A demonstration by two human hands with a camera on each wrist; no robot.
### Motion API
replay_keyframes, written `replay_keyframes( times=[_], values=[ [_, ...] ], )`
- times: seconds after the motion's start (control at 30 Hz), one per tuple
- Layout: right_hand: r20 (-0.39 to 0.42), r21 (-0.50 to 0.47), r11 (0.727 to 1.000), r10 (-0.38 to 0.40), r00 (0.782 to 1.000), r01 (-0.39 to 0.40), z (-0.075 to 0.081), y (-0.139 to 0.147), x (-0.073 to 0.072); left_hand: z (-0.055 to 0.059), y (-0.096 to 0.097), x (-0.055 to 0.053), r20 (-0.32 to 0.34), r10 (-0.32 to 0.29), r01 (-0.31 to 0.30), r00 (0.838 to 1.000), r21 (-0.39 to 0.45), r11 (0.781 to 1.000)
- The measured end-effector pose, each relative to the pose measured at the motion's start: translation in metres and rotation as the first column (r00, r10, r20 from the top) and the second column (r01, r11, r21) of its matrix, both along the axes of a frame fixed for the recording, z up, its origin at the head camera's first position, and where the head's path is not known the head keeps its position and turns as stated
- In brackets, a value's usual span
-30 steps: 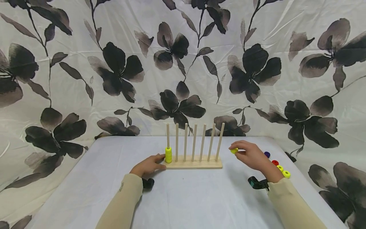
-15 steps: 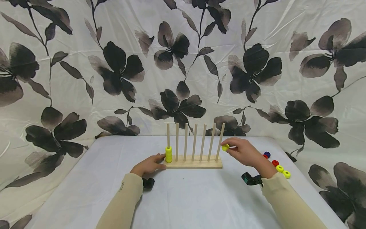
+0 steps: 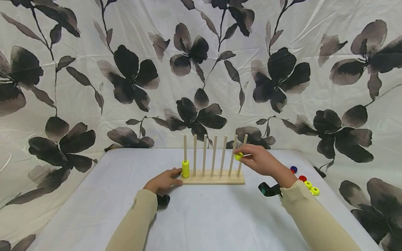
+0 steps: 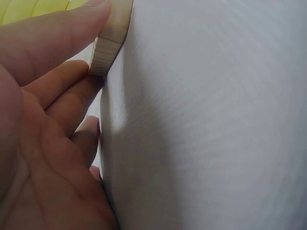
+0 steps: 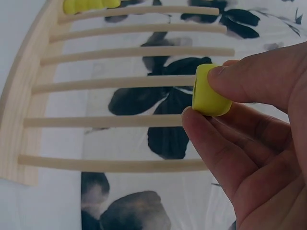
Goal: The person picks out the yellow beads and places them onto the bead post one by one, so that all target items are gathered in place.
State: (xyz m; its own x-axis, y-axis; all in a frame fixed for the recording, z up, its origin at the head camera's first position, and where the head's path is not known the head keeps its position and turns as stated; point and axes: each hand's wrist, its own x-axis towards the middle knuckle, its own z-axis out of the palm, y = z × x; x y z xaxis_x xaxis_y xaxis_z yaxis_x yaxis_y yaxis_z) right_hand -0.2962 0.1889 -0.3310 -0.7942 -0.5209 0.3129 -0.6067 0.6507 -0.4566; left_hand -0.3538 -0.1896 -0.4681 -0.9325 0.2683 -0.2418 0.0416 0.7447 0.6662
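Observation:
A wooden peg rack with a row of several upright pegs stands on the white table. Its leftmost peg carries a stack of yellow beads. My left hand grips the rack's left end, thumb at the front and fingers at the end of the base. Between thumb and fingertips, my right hand pinches one yellow bead, raised near the upper part of the right-hand pegs. In the right wrist view the yellow bead overlaps the end of a peg.
Loose beads lie to the right beyond the right forearm: a blue bead, red beads and yellow beads. A floral cloth hangs close behind the table.
My right hand has moved left with the yellow bead, from right of the rack to in front of its rightmost pegs. The left hand stays at the rack's end.

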Motion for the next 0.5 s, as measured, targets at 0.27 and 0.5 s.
replay_keyframes(
  times=[0.27, 0.5],
  values=[
    [-0.029, 0.036, 0.999, 0.028, 0.999, -0.027, 0.008, -0.007, -0.003, 0.000, 0.000, 0.000, 0.003, 0.008, -0.008, 1.000, -0.013, 1.000],
    [-0.018, 0.059, 0.997, 0.049, 0.999, -0.048, 0.018, -0.015, -0.002, 0.002, 0.002, 0.002, 0.005, 0.015, -0.015, 1.000, -0.011, 1.000]
  ],
)
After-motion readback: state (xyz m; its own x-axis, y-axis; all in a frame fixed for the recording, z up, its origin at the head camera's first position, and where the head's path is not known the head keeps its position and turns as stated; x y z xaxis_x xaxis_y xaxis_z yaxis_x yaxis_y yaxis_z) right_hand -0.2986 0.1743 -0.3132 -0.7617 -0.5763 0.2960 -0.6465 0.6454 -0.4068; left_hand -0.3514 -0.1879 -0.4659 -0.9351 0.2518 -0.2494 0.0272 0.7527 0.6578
